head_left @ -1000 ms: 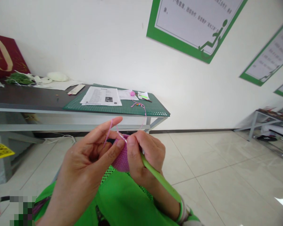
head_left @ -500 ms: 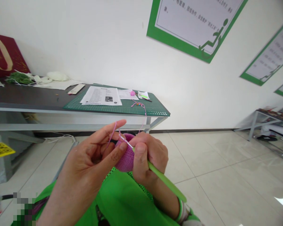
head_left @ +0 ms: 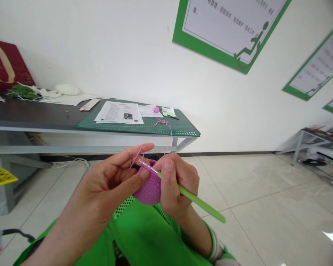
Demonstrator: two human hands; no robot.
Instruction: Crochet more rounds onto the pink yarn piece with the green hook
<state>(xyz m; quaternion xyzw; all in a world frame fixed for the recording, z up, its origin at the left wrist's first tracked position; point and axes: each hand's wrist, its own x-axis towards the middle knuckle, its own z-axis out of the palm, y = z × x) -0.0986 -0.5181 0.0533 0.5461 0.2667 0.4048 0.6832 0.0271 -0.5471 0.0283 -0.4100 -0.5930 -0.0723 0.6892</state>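
My left hand [head_left: 108, 184] pinches the edge of a pinkish-purple crochet piece [head_left: 148, 190], rounded like a small cup. A strand of pink yarn [head_left: 135, 158] runs over its raised index finger. In my right hand [head_left: 179, 184] is a crochet hook [head_left: 202, 207] with a green handle, held like a pen. Its silver tip points up and left at the rim of the piece, close to the yarn. The fingers of my right hand partly hide the piece's right side.
Beyond my hands stands a table with a green cutting mat [head_left: 122, 128]. Printed sheets [head_left: 113, 112] and a pink yarn ball [head_left: 155, 109] lie on it. White yarn [head_left: 67, 89] and a green bundle [head_left: 23, 91] sit further left. Another table [head_left: 312, 136] is far right.
The hook's handle has swung up and to the right, so the hook lies flatter. My left index finger has shifted slightly right with the yarn, and the piece has tilted a little.
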